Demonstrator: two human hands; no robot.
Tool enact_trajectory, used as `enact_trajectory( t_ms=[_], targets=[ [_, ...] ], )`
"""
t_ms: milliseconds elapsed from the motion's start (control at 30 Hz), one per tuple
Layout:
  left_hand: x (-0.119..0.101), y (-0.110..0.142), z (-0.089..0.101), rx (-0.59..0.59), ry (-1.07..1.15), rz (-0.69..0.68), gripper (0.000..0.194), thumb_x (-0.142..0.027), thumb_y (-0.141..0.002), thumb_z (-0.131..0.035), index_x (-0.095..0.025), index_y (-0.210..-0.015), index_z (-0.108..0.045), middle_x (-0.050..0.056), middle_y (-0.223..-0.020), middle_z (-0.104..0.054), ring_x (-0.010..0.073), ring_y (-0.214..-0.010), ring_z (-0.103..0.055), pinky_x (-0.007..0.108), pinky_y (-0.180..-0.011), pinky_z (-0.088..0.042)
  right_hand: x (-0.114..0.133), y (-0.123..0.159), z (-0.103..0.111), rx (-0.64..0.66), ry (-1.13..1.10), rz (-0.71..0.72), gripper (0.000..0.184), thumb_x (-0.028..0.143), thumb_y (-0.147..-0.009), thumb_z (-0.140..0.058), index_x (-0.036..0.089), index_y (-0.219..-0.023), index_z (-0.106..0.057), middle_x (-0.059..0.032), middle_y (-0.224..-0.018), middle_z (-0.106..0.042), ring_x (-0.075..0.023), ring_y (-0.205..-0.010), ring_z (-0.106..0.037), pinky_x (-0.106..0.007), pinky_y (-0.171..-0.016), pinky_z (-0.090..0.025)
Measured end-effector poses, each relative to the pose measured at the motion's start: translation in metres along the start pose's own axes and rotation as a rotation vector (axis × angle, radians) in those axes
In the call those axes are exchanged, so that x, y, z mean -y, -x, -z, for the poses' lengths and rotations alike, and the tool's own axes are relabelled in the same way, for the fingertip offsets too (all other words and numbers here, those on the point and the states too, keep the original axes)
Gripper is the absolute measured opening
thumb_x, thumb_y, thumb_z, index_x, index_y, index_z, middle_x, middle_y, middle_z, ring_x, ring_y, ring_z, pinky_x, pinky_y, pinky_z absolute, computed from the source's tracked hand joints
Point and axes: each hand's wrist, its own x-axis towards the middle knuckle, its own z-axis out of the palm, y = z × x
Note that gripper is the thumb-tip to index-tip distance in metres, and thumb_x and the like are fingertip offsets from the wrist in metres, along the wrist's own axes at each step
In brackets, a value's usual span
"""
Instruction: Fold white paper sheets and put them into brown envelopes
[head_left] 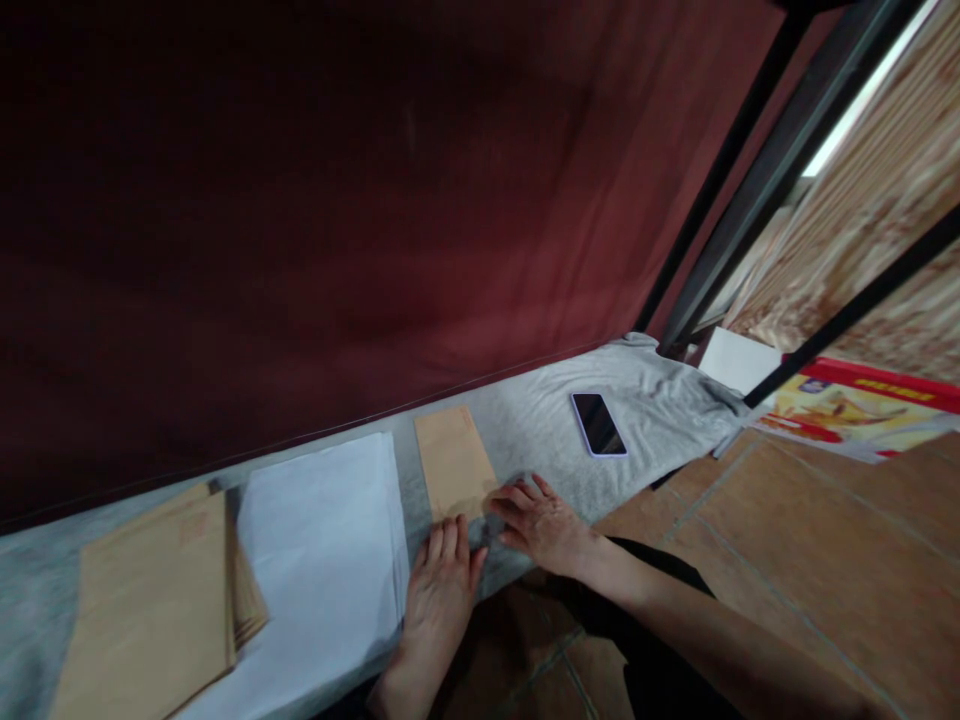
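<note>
A brown paper envelope point(455, 460) lies flat on the grey cloth, with small red print near its far right corner. My left hand point(442, 575) rests with its fingers stretched over the near edge of this envelope, the thumb out to the side. At the near right corner, the fingertips of my right hand point(541, 525) touch the paper, its fingers bent a little and spread. Left of the envelope is a stack of white paper sheets point(322, 540). A pile of larger brown envelopes point(154, 600) partly covers those sheets.
A phone point(598, 424) in a pale purple case lies on the grey cloth point(532, 420) to the right. Behind rises a dark red curtain-like surface point(337, 220). Black bars point(727, 170) slant at right, near a red and yellow printed box point(855, 410) above the tiled floor point(795, 530).
</note>
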Motion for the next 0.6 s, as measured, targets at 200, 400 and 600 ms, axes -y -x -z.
enact_trajectory(
  t_ms=[200, 400, 600],
  targets=[
    [-0.002, -0.005, -0.002, 0.011, 0.052, -0.010, 0.040, -0.031, -0.100, -0.044, -0.008, -0.127, -0.062, 0.013, -0.107, -0.067, 0.0274, -0.101, -0.059, 0.041, -0.085, -0.049, 0.005, -0.011, 0.009, 0.028, -0.045, -0.084, 0.032, 0.037, -0.100, -0.048, 0.025, -0.125, -0.065, -0.0107, -0.125, -0.064, -0.0285, -0.116, -0.059, -0.046, -0.105, -0.040],
    [-0.007, -0.013, 0.005, 0.086, 0.046, 0.004, 0.043, -0.034, -0.097, -0.053, -0.011, -0.131, -0.060, 0.011, -0.104, -0.066, 0.0277, -0.098, -0.058, 0.041, -0.083, -0.048, -0.001, -0.045, -0.010, -0.074, -0.295, -0.379, 0.024, 0.024, -0.097, -0.045, 0.016, -0.106, -0.066, -0.0155, -0.100, -0.070, -0.0299, -0.101, -0.066, -0.042, -0.091, -0.049],
    [-0.012, -0.015, 0.002, 0.069, 0.029, 0.013, 0.039, -0.032, -0.097, -0.050, -0.010, -0.127, -0.063, 0.011, -0.102, -0.066, 0.0267, -0.097, -0.058, 0.040, -0.084, -0.047, -0.018, -0.052, -0.023, -0.107, -0.485, -0.411, 0.015, 0.014, -0.087, -0.052, 0.021, -0.097, -0.060, -0.0079, -0.099, -0.069, -0.0249, -0.101, -0.066, -0.042, -0.094, -0.051]
  ],
)
